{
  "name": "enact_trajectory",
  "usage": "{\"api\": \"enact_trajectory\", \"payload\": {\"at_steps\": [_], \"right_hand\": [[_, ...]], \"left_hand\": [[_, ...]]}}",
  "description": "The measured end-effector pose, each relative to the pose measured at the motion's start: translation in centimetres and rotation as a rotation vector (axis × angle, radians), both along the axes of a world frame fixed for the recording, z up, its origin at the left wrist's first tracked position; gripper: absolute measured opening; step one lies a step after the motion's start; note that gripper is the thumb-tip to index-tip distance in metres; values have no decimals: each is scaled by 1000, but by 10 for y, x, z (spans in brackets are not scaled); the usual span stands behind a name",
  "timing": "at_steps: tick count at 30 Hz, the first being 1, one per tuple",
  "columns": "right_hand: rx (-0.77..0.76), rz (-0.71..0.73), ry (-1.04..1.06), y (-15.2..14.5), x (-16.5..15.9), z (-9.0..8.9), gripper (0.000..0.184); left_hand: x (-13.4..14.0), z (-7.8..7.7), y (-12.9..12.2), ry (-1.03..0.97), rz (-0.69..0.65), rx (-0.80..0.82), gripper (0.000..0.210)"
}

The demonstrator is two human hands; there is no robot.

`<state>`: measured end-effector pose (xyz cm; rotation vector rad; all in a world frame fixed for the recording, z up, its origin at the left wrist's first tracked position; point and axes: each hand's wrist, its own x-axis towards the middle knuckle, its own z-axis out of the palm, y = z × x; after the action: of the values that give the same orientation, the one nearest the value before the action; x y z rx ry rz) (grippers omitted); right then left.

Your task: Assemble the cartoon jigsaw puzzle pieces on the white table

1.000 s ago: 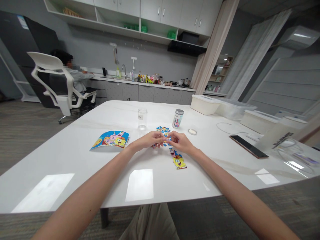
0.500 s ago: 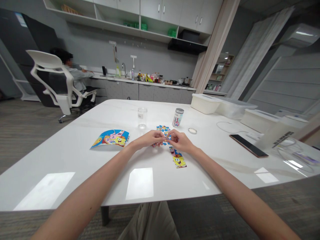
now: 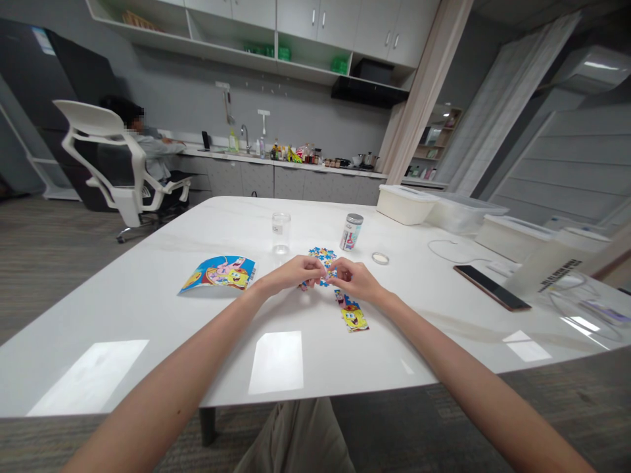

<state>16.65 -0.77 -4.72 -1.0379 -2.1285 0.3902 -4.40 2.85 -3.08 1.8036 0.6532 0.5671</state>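
My left hand and my right hand meet fingertip to fingertip over a loose heap of jigsaw puzzle pieces. Each hand is closed in a pinch on a small puzzle piece, mostly hidden by the fingers. Just below my right hand, a joined strip of puzzle with a yellow cartoon face lies flat on the white table. To the left of my hands rests a curled picture sheet with the same yellow and pink cartoon figures.
Behind my hands stand an open clear jar and a lidded printed canister. A round lid lies to the right. Farther right are a dark phone, cables and storage boxes. A person sits in a white chair at the far counter.
My hands stay in nearly the same place, with only slight shifts of the fingers where they meet. The puzzle strip and the sheet have not moved.
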Motion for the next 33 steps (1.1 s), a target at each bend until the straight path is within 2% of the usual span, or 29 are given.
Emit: {"api": "enact_trajectory", "payload": {"at_steps": [12, 19, 24, 33], "right_hand": [[9, 5, -30, -5, -1, 6, 21], [31, 33, -30, -5, 0, 5, 17], [22, 9, -42, -3, 0, 2, 20], [6, -31, -49, -3, 1, 1, 11]], "left_hand": [[4, -5, 0, 5, -98, 41, 31], [1, -11, 7, 34, -20, 43, 36], [2, -14, 10, 79, -17, 82, 36], [3, -6, 3, 50, -9, 65, 42]]}}
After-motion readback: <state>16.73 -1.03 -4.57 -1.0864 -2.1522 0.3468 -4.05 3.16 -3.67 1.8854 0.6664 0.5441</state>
